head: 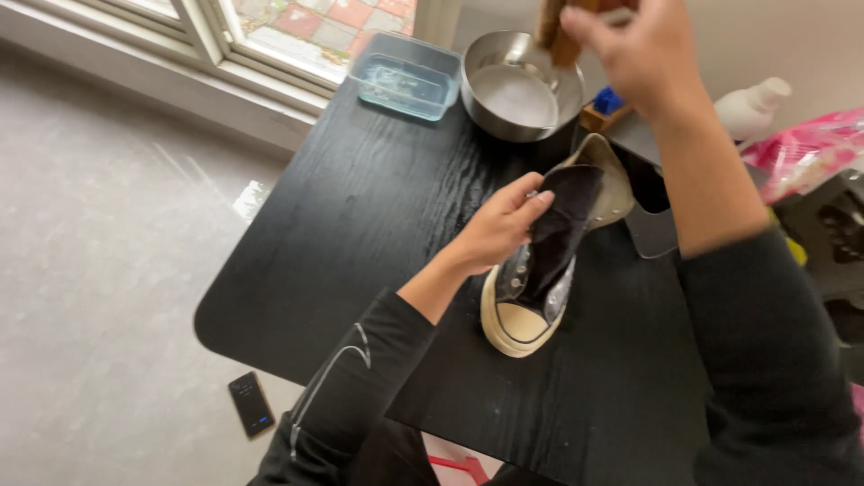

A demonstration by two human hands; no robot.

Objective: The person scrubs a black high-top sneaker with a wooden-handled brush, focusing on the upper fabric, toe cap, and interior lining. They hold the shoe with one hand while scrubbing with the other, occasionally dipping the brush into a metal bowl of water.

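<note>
The left hand [498, 229] pinches the black tongue and upper of a high-top sneaker [549, 256], fingers pressed together on the fabric near the shoe's opening. The right hand [634, 49] is raised at the top of the view, closed around a brown wooden-handled brush [562, 31], only partly visible, above a steel bowl [517, 90].

The sneaker lies on the black table [360, 207], just in front of the bowl and between the 2 arms. Its long axis runs roughly from near to far, slightly tilted: the cream rubber toe cap points toward the person, the open ankle end points away toward the bowl. The left hand is on the shoe, so it is the nearer; the right hand with the brush is well apart, up and beyond the ankle end.

A clear plastic container [400, 76] stands left of the bowl, and a white bottle [751, 108] to its right. A dark phone [250, 405] lies on the floor.
</note>
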